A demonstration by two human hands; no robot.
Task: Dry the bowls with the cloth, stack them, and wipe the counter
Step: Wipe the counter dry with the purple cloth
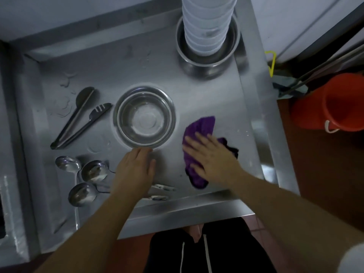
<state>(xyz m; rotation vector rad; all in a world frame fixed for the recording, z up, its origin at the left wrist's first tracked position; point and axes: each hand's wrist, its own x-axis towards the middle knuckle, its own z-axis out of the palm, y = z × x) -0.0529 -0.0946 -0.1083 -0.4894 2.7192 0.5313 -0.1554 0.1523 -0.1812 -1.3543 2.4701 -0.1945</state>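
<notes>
- The right hand [208, 154] lies flat on the purple cloth [199, 131], fingers straight and spread, palm pressing it onto the steel counter [206, 99]; nothing is clasped in it.
- The cloth is crumpled, spreading out past the fingertips toward the far side and out under the wrist toward the near edge; a darker fold shows at its right side.
- The left hand [136, 170] rests palm down on the counter, fingers straight and together, their tips touching or just short of the near rim of a steel bowl [144, 119]; I cannot tell which. It holds nothing.
- That bowl stands upright and alone in the middle of the counter, left of the cloth and apart from it.
- At the far right corner a second steel bowl [208, 64] holds a tall stack of white plastic bowls [206, 24] that runs out of the top of the view.
- Left of the middle bowl lie metal tongs [78, 117], its two arms spread, with water drops [65, 103] on the counter around them.
- Near the left forearm lie three ladles [82, 178], bowls up, their handles passing under the wrist.
- On the floor to the right stands an orange bucket [334, 103], with a mop [291, 87] beside it.
</notes>
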